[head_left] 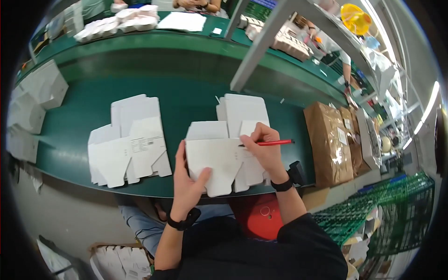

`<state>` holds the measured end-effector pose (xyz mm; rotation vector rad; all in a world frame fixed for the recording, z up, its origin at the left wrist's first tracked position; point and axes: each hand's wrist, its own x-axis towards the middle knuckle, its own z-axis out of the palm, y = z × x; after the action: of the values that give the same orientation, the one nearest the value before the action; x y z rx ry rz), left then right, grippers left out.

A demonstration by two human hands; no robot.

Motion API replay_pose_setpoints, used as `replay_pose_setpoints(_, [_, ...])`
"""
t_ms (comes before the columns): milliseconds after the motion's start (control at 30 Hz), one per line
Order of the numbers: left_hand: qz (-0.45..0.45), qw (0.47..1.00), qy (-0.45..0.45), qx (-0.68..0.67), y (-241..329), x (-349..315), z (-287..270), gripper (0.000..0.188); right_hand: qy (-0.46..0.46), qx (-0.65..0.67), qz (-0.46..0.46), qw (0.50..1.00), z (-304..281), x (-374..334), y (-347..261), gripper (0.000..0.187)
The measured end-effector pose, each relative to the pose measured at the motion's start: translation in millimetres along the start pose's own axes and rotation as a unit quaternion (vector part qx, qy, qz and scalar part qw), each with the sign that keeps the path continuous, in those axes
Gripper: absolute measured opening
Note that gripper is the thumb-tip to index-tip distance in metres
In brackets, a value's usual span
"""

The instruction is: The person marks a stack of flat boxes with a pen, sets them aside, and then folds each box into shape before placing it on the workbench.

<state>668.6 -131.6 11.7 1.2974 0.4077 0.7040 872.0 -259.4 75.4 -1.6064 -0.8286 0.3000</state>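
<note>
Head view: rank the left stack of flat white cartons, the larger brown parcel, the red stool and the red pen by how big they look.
1. Left stack of flat white cartons
2. Larger brown parcel
3. Red stool, judged by its visible part; the rest is hidden
4. Red pen

I see brown packages (328,144) right of the grip, a red stool (252,218) below, a green crate (402,205) lower right.
</note>
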Motion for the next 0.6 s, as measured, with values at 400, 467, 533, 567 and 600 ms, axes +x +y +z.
replay_pose_setpoints(400, [-0.008,0.999,0.002,0.033,2,-1,5,0.091,-0.009,-0.125,-0.057,0.990,-3,-28,4,0.037])
replay_pose_setpoints(467, [-0.010,0.999,-0.002,0.034,0,0,5,0.091,-0.015,-0.145,-0.065,0.987,-1,-26,1,0.036])
replay_pose_setpoints(533, [-0.005,1.000,-0.004,0.028,-1,2,5,0.091,-0.016,-0.155,-0.068,0.985,-1,-26,1,0.036])
replay_pose_setpoints(567, [-0.005,1.000,-0.007,0.029,-1,2,5,0.091,-0.019,-0.160,-0.074,0.984,-1,-27,1,0.036])
replay_pose_setpoints(600, [-0.006,0.999,-0.008,0.033,-1,3,5,0.090,-0.021,-0.166,-0.081,0.983,-1,-27,1,0.036])
